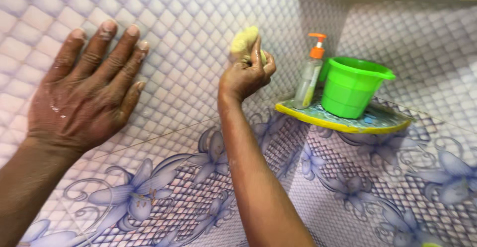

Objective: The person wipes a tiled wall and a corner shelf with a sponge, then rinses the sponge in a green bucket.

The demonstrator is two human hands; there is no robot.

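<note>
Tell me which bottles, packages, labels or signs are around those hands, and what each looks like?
Pump bottle: upright on the corner shelf, left of the green bucket; slim, clear, orange pump, yellowish liquid low inside.
Any label on it is too small to make out.
No signs or screens in view.
The right hand presses a yellowish sponge to the tiled wall; the left hand lies flat on it.

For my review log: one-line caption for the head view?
Left hand flat on tiled wall; right hand presses yellow sponge against it.
</note>
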